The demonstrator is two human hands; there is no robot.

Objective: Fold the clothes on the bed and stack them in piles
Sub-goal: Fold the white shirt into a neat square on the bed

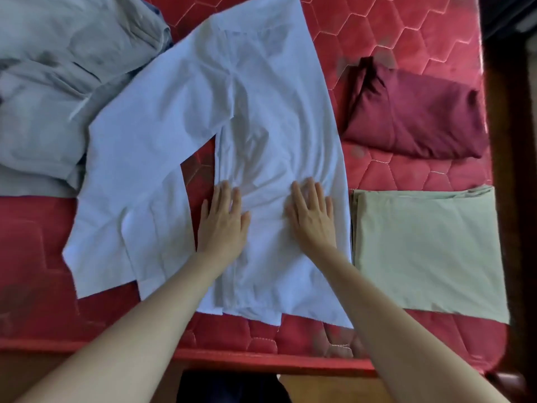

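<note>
A white long-sleeved shirt [261, 112] lies spread on the red mattress [406, 33], its body running away from me and one sleeve [136, 181] stretched out to the left. My left hand [222, 225] presses flat on the shirt's left edge, fingers straight. Beside it, my right hand [312, 216] lies flat on the shirt's middle, where the cloth is wrinkled. A folded beige garment [427, 248] sits to the right of the shirt. Beyond it lies a folded maroon garment [412, 114].
A heap of unfolded grey clothes [58, 82] covers the far left of the mattress, partly under the white sleeve. The mattress's front edge [232, 359] runs just below the shirt. A dark wooden bed frame [511, 170] borders the right side.
</note>
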